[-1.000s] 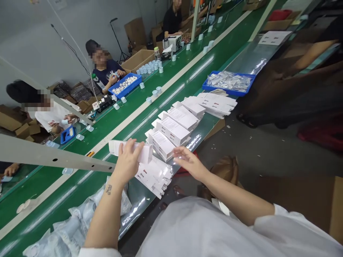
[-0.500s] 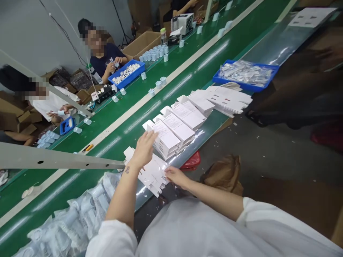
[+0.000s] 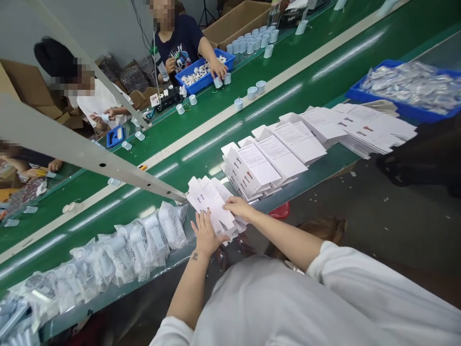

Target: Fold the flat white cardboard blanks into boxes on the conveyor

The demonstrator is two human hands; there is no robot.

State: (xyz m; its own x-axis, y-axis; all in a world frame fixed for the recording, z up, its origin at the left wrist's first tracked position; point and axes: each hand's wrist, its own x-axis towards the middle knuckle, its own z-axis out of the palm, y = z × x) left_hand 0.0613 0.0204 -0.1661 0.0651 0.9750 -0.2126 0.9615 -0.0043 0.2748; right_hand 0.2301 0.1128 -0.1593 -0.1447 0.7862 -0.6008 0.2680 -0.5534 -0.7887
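Observation:
Flat white cartons with small cut-outs lie fanned in a pile at the belt's near edge. My left hand rests on the pile's near side, its fingers spread. At the right side of the pile, my right hand has its fingers closed on the edge of a carton. Just beyond it stand stacks of folded white boxes with printed text on top. More flat cartons lie farther right.
Bubble-wrapped items line the near edge at left. A grey metal post slants down beside my hands. A blue tray holds plastic packets. Across the green belt, people handle light-blue cups.
My left hand has come down from beside the folded boxes onto the near side of the carton pile. My right hand is now higher on its edge. The camera view has shifted left.

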